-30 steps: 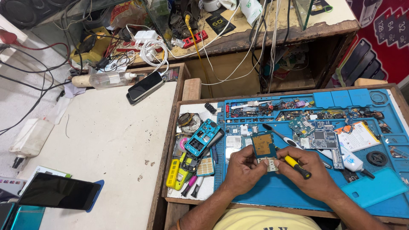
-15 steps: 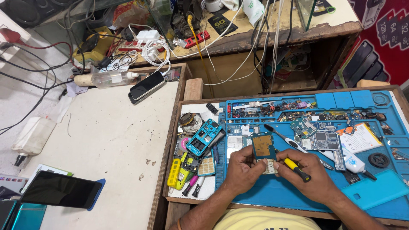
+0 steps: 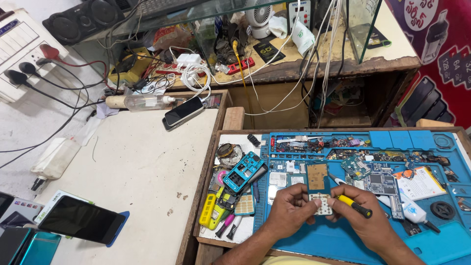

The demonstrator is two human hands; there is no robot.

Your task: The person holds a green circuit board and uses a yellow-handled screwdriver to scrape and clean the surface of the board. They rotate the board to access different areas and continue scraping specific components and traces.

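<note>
Both hands meet near the front edge of the blue mat (image 3: 343, 245), which covers most of the recessed worktop (image 3: 235, 131). The left hand (image 3: 289, 213) is closed on a small pale keypad part (image 3: 322, 203), pinching it between thumb and fingers and holding it just above the mat. The right hand (image 3: 365, 216) is clamped on a yellow-handled screwdriver (image 3: 351, 205), whose handle lies across the fingers with the light end just beside the part; the tip itself is too small to make out. Just behind the part, a brown-gold board (image 3: 317, 175) lies flat on the mat. Further right sit bare circuit boards (image 3: 375, 179), and loose screws and small pieces fill the mat's back compartments. At the mat's left edge lie a teal phone frame (image 3: 244, 171) and a yellow frame (image 3: 207, 210). Judging by this spread, the stripping down looks largely done: housings and boards are already apart. The keypad part is the piece in hand, and nothing yet appears reassembled, so the putting together seems wholly left.
</note>
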